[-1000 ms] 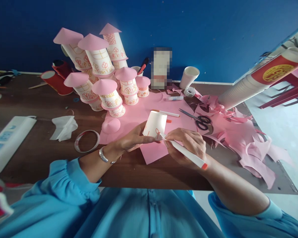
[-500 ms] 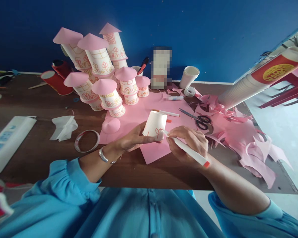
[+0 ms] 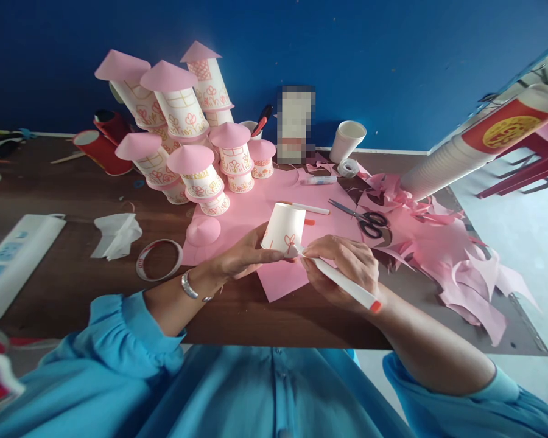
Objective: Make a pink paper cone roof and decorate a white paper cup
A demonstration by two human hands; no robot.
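My left hand (image 3: pixel 246 252) grips a white paper cup (image 3: pixel 281 225) turned upside down, its thumb along the lower rim. Red flower lines are drawn on the cup's side. My right hand (image 3: pixel 344 264) is closed round a white marker (image 3: pixel 347 285) with a red end, its tip at the cup's side near the rim, by the drawn flower. Under the cup lies a pink paper sheet (image 3: pixel 251 225). On it, beyond the cup, are another white marker (image 3: pixel 313 208) and an orange-red cap (image 3: pixel 309 222).
Decorated cup towers (image 3: pixel 194 173) with pink cone roofs stand back left. Scissors (image 3: pixel 365 219) and pink paper scraps (image 3: pixel 438 243) lie right, beside a tall cup stack (image 3: pixel 456 158). A tape roll (image 3: pixel 159 260), a crumpled tissue (image 3: pixel 117 234) and a power strip (image 3: pixel 25 261) lie left.
The marker tip has shifted slightly down and left, from the flower's petals toward the rim. My right hand moved with it. The left hand still holds the cup, almost unmoved.
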